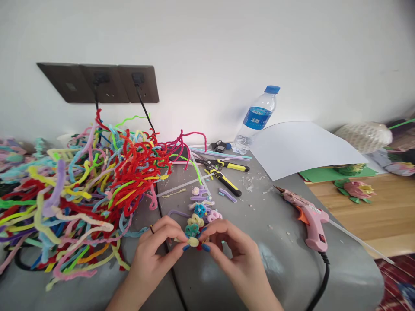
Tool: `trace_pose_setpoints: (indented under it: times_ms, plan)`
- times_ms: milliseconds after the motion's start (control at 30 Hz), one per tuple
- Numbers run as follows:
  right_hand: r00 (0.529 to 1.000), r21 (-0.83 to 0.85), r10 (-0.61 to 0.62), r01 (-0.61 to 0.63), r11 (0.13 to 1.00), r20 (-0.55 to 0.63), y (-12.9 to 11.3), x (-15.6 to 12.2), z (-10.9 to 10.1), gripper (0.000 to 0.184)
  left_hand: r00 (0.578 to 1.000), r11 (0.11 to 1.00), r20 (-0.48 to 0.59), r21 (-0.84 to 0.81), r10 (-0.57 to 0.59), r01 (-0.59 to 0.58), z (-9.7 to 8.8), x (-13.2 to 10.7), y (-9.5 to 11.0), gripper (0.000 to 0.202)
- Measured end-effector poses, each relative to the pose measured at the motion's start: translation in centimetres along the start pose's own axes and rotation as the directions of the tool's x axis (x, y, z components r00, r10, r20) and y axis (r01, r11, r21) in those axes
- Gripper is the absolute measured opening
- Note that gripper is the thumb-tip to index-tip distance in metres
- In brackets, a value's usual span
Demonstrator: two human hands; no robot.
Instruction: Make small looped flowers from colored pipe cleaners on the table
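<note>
Between my fingertips is a short pale yellow pipe cleaner piece (193, 242). My left hand (162, 248) pinches its left end with thumb and index finger. On the other side, the thumb and index finger of my right hand (228, 248) pinch its right end. Just beyond my fingertips lie several small pipe cleaner flowers, among them a teal one (192, 230), a blue one (200, 210) and a pink one (214, 215). A bit of red shows under the yellow piece, mostly hidden by my fingers.
A big tangle of coloured pipe cleaners (129, 164) covers the left side. Yellow-and-black pliers (227, 181) lie behind the flowers. A pink glue gun (308, 216) with its cord lies at right. A water bottle (257, 119) leans by the wall beside white paper (304, 147).
</note>
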State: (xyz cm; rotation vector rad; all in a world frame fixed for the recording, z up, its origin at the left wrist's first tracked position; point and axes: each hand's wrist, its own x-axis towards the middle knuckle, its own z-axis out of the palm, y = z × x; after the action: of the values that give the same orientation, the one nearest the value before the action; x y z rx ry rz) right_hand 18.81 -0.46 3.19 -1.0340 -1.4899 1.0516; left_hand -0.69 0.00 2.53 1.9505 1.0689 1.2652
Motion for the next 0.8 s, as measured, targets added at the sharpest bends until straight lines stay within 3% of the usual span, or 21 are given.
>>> trace_pose_setpoints:
  times_ms: [100, 267, 533, 633, 800]
  plan:
    - [0.989, -0.059, -0.040, 0.032, 0.998, -0.141, 0.8, 0.1, -1.3, 0.009, 0.999, 0.998, -0.019, 0.045, -0.041, 0.042, -0.1, 0.0, -0.2, 0.012]
    - [0.952, -0.128, 0.006, -0.047, 0.991, -0.306, 2.9, -0.4, -3.9, 0.008, 0.996, 0.986, 0.005, 0.144, -0.086, 0.084, -1.0, 0.4, -0.2, 0.014]
    - [0.950, -0.113, 0.071, -0.110, 0.988, -0.303, 4.4, -0.8, -5.3, 0.017, 0.980, 0.940, 0.083, 0.307, -0.183, 0.149, -3.1, 3.9, 0.2, 0.016]
    - [0.957, -0.103, 0.088, -0.121, 0.987, -0.275, 4.3, -0.6, -5.5, 0.019, 0.959, 0.931, 0.121, 0.297, -0.255, 0.210, -2.6, 5.8, 0.0, 0.017]
    - [0.964, -0.109, 0.085, -0.115, 0.987, -0.250, 4.2, -0.6, -5.8, 0.021, 0.952, 0.930, 0.177, 0.318, -0.250, 0.186, -1.2, 8.6, -0.6, 0.015]
